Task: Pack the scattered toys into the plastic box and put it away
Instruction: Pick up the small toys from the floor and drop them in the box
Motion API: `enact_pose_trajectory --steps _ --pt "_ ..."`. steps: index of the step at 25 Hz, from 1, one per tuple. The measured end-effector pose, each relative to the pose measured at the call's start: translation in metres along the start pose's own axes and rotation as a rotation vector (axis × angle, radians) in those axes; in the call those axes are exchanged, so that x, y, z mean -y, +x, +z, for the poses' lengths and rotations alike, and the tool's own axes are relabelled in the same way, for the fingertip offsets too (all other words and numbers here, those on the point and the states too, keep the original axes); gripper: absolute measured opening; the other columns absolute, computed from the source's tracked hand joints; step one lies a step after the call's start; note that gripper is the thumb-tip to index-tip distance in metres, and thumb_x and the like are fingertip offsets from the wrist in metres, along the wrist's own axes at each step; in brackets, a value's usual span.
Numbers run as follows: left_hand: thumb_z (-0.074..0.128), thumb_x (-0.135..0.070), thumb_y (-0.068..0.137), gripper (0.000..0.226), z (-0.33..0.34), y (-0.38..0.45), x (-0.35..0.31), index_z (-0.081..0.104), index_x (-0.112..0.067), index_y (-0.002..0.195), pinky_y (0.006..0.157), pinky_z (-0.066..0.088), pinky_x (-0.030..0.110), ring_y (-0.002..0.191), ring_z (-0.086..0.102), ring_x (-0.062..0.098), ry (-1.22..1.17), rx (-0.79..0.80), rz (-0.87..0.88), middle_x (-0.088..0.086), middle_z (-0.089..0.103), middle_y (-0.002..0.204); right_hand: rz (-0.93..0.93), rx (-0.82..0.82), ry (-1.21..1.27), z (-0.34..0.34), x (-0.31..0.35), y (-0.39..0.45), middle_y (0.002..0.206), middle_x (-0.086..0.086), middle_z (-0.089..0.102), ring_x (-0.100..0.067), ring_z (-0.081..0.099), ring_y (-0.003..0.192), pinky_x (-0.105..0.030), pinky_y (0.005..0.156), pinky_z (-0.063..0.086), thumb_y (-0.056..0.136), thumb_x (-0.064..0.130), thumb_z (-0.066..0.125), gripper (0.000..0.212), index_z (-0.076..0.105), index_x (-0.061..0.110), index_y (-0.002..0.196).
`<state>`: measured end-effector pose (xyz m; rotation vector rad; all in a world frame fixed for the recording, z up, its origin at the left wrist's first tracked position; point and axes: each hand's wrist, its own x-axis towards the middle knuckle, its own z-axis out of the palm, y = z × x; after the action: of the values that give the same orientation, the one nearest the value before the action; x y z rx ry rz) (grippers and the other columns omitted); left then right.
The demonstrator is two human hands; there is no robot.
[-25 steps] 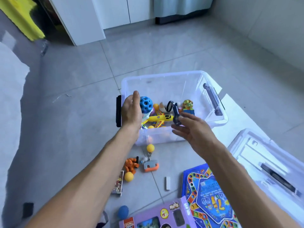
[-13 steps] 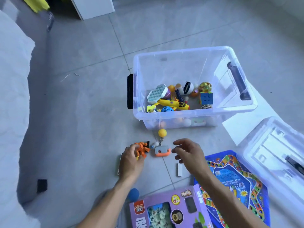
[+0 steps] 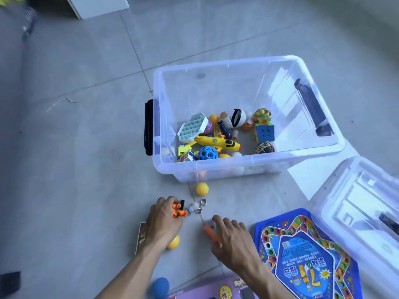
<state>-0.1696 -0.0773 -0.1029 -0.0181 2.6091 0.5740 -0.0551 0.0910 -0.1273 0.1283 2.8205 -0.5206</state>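
The clear plastic box [image 3: 248, 165] stands open on the floor with several toys inside, among them a yellow plane [image 3: 218, 143], a blue holed ball [image 3: 207, 153] and a puzzle cube [image 3: 264, 132]. In front of it, my left hand [image 3: 165, 223] closes on an orange figure toy [image 3: 178, 211]. My right hand [image 3: 233, 238] covers an orange-edged toy [image 3: 210, 231] on the floor. A yellow ball [image 3: 202, 188] and a small keyring [image 3: 199, 207] lie between the hands and the box.
A blue board game [image 3: 306, 255] lies at the right, the box lid [image 3: 362, 206] beyond it. A purple toy carton [image 3: 211, 288], a blue ball [image 3: 160, 288], another yellow ball [image 3: 173, 242] and a card pack [image 3: 141, 236] lie near my arms. A white cabinet [image 3: 97, 5] stands far back.
Both hands came down from the box rim to the floor in front of it. The left hand closed on the orange figure; the right hand reached the orange-edged toy.
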Motion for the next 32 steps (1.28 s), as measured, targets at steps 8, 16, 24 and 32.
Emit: enact_pose_trajectory --steps 8,16,24,32 --pt "0.071 -0.005 0.08 0.019 -0.048 -0.092 -0.075 0.066 -0.003 0.098 0.039 0.034 0.02 0.043 0.053 0.016 -1.125 0.181 -0.382 0.018 0.075 0.074 0.584 0.036 1.712 -0.108 0.005 -0.028 0.095 -0.022 0.074 -0.027 0.064 0.064 -0.031 0.054 0.049 0.067 0.016 0.053 0.047 0.063 0.008 0.111" --pt "0.043 -0.054 0.091 0.042 -0.18 -0.064 -0.166 0.06 -0.016 0.084 0.075 0.054 0.039 0.08 0.064 0.035 -1.182 0.053 -0.263 0.015 0.065 0.095 0.515 -0.028 1.705 -0.238 0.025 -0.029 0.097 -0.016 0.071 -0.019 0.061 0.065 -0.027 0.06 0.053 0.093 0.015 0.053 0.03 0.063 0.002 0.118" --pt "0.05 -0.033 0.092 0.026 -0.073 -0.11 -0.051 0.065 -0.013 0.083 0.056 0.037 0.029 0.062 0.055 0.022 -0.951 -0.079 -0.426 0.007 0.065 0.077 0.415 -0.013 1.624 -0.237 0.039 0.004 0.107 -0.01 0.068 -0.029 0.066 0.094 -0.043 0.09 0.054 0.094 0.018 0.057 0.016 0.067 0.011 0.105" --pt "0.06 -0.027 0.079 0.013 0.02 -0.111 -0.008 0.062 -0.026 0.091 0.073 0.05 0.029 0.09 0.064 0.018 -0.154 0.1 -0.244 -0.007 0.069 0.096 0.368 0.105 0.514 -0.071 -0.009 -0.032 0.068 0.005 0.069 -0.021 0.066 0.07 -0.031 0.061 0.046 0.078 0.018 0.062 0.008 0.064 0.025 0.08"
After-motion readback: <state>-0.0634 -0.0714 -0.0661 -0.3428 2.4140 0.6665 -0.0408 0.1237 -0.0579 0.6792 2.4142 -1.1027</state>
